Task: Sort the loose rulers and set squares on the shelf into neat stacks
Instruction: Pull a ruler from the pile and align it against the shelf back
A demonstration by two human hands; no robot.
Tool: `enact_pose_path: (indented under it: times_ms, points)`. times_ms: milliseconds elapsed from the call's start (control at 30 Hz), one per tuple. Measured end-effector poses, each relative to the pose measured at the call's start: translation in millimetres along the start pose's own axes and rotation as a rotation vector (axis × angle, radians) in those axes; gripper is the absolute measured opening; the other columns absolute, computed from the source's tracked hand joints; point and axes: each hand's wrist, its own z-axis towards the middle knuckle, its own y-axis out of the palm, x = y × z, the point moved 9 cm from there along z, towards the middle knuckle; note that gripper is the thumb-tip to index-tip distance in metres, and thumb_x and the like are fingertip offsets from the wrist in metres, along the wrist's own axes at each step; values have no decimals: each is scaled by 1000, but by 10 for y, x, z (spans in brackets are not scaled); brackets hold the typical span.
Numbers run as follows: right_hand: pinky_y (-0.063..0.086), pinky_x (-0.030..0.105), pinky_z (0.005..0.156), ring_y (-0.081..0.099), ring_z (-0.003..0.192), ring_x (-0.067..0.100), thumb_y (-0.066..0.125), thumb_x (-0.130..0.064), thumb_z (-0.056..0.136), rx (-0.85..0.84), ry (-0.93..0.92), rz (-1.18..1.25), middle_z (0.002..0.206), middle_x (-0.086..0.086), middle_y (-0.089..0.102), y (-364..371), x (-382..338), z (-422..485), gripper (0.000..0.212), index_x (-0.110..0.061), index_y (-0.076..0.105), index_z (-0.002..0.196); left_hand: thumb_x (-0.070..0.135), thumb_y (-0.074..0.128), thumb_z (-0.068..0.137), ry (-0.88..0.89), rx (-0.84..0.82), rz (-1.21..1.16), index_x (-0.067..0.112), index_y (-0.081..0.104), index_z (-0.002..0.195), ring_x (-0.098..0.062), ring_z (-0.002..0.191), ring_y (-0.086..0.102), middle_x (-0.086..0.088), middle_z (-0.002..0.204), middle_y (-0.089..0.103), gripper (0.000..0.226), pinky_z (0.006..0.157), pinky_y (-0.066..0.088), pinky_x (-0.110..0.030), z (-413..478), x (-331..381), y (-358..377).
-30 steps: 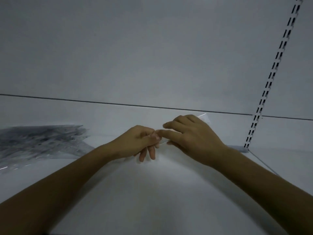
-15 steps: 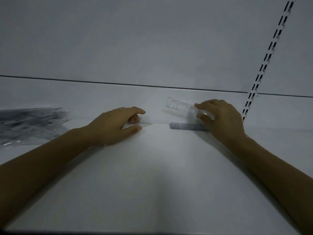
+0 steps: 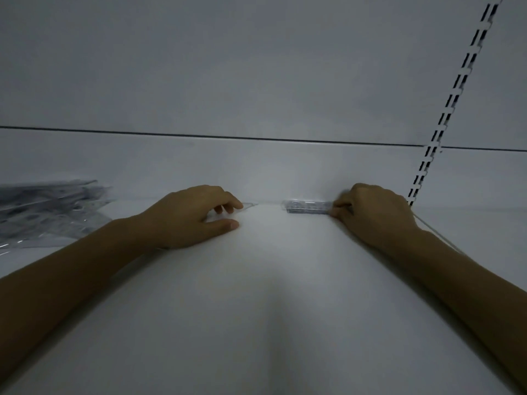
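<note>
- Grey ruler (image 3: 309, 207) is lying along back edge of shelf (image 3: 271, 303), long axis left-right; right hand (image 3: 373, 216) is pinching its right end.
- Clear set square (image 3: 248, 205) is poking out from under arched left hand (image 3: 196, 216), apart from ruler; hold unclear.

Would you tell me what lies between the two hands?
Head view: a clear tip at left hand, bare shelf, then rulers in right hand.

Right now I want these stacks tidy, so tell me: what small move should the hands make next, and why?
Probably the right hand should let go of the rulers: they lie flat along the shelf's back wall, looking placed. The left hand rests on a clear piece, and a loose pile at far left looks unsorted.
</note>
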Motion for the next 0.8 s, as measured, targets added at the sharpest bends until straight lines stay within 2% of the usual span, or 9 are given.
enact_pose_path:
  times_ms: [100,200,333,433,533,600,667,733,800]
  points:
    - [34,28,65,51,78,18,49,-39,95,15,18,16,94,1,59,-2,-15,-21,28,-20,68,103,75,27,71,9,10,6,42,52,118,6,93,48,26,106,51,63,73,40,-15,3,4,-5]
    - [34,30,65,55,88,23,47,-34,96,85,-46,-37,97,4,62,-55,-115,-72,26,-17,62,107,73,31,74,1,17,32,41,55,113,5,94,47,27,106,51,56,75,40,-19,-4,7,-17]
    - [37,33,68,59,80,28,63,-23,81,180,-131,-86,88,8,66,-147,-230,-87,21,-12,66,99,73,26,71,5,11,28,39,61,102,3,90,49,25,100,54,58,75,41,-22,-1,29,-19]
    - [40,32,63,59,69,28,69,-18,72,166,-161,-108,77,7,65,-211,-328,-128,16,-12,67,87,70,29,75,-20,14,74,36,57,115,-1,98,50,21,110,55,59,78,40,-23,-2,46,-29]
    - [40,29,59,57,65,26,74,-13,62,117,-227,-212,73,5,61,-264,-472,-162,19,-15,65,79,72,22,72,-3,62,93,33,51,126,-6,109,49,15,122,54,72,87,40,-25,-57,122,-96]
    - [41,31,64,57,76,25,72,-16,68,56,-239,-247,84,4,62,-315,-604,-183,22,-17,65,88,70,18,71,1,96,124,32,48,130,-8,114,49,12,126,53,76,90,38,-26,-80,125,-167]
    - [39,33,78,53,98,23,56,-23,86,23,-235,-180,108,3,59,-381,-799,-198,26,-20,60,112,68,17,74,-16,97,192,31,47,131,-11,117,47,10,130,51,75,91,35,-27,-62,80,-207]
    - [37,31,86,48,111,21,45,-31,94,38,-257,-90,121,1,54,-481,-1088,-196,33,-23,52,125,61,28,84,-29,49,294,30,46,132,-14,119,46,8,133,48,60,91,35,-29,-38,31,-219]
    - [37,31,88,48,113,20,44,-37,95,46,-303,-45,124,1,53,-566,-1483,-193,35,-24,50,128,49,41,92,-13,31,374,28,48,131,-16,119,46,6,134,48,44,91,37,-32,-68,-7,-316]
